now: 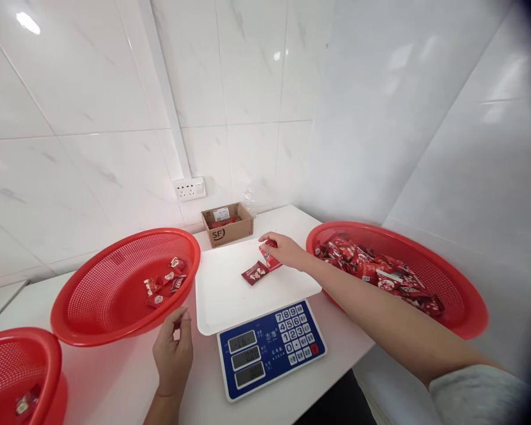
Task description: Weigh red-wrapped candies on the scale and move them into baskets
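My right hand (284,251) is over the white weighing tray (216,295), its fingers closed on a bright red packet (271,260). Touching or just beside that packet lies a dark red packet with white print (255,273), flat on the tray. My left hand (173,348) hovers left of the blue scale panel (272,351); its thumb and fingers are curled together in a loose pinch, with nothing visible in them. The scale's displays and number keys face me. Beyond my left hand, a red basket (126,286) holds several small red packets (166,283).
A red basket heaped with packets (393,274) stands at the right under my forearm. Another red basket (48,366) is at the lower left. A small cardboard box (228,227) sits behind the tray against the tiled wall, below a power socket (190,189).
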`<state>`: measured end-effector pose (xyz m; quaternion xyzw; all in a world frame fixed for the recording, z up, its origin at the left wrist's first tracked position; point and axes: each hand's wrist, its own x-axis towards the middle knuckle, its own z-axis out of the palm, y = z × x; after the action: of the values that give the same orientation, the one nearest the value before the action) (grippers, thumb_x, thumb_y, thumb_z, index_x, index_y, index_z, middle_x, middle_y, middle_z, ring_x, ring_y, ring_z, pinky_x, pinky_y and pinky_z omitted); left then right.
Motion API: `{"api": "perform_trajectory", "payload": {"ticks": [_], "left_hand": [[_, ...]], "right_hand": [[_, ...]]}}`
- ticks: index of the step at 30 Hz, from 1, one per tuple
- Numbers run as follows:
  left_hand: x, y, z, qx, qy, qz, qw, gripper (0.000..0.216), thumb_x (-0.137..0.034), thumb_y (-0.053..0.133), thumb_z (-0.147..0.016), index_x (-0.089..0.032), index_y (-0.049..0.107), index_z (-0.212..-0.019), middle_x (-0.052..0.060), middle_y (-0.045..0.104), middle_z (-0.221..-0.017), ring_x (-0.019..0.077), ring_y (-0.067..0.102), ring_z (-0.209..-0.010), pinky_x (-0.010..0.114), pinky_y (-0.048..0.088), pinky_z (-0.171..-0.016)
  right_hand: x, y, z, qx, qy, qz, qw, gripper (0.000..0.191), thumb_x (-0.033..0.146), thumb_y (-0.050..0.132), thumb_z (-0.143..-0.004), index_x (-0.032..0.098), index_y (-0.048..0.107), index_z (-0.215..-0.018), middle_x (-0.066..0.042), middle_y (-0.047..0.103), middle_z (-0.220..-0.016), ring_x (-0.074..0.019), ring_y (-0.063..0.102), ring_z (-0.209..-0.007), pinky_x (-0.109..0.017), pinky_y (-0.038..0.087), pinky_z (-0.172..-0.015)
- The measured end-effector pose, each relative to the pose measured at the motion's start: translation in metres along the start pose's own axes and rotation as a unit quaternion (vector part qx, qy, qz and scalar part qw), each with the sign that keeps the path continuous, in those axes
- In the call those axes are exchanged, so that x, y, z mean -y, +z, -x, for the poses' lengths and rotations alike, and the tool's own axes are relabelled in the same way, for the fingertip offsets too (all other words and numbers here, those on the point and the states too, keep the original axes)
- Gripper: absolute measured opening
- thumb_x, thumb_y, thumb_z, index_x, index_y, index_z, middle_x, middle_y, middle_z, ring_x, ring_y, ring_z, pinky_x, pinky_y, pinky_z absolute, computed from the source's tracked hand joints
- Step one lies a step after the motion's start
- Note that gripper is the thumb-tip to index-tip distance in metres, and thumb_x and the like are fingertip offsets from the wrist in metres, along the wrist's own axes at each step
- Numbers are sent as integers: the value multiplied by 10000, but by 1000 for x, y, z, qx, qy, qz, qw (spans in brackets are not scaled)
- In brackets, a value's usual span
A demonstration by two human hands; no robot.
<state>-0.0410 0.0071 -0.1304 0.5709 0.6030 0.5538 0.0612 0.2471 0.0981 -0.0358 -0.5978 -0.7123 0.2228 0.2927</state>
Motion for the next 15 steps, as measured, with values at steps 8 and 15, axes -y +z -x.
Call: {"api": "perform_trajectory", "payload": {"ticks": [8, 15], "left_hand": [[-1, -1, -1, 12, -16, 3, 1000, 286, -428, 500, -776, -189, 633, -859, 29, 661, -718, 158, 611, -631, 252, 505, -588], [-1, -3, -2, 17, -23, 3, 1000, 260, -408, 507, -775, -196, 626, -867, 16, 648, -704, 145, 596, -610, 248, 498, -600]], "right_hand": [[-10, -10, 10, 25, 31, 137, 990, 295, 270, 468, -838, 221, 591, -1101, -101, 586, -1165, -269, 563, -1001, -361, 424, -791], [8, 6, 26, 86, -49, 140, 985, 283, 302, 465, -848, 264, 608, -1089, -45, 614, -1125, -212, 579, -973, -298, 419, -804]]}}
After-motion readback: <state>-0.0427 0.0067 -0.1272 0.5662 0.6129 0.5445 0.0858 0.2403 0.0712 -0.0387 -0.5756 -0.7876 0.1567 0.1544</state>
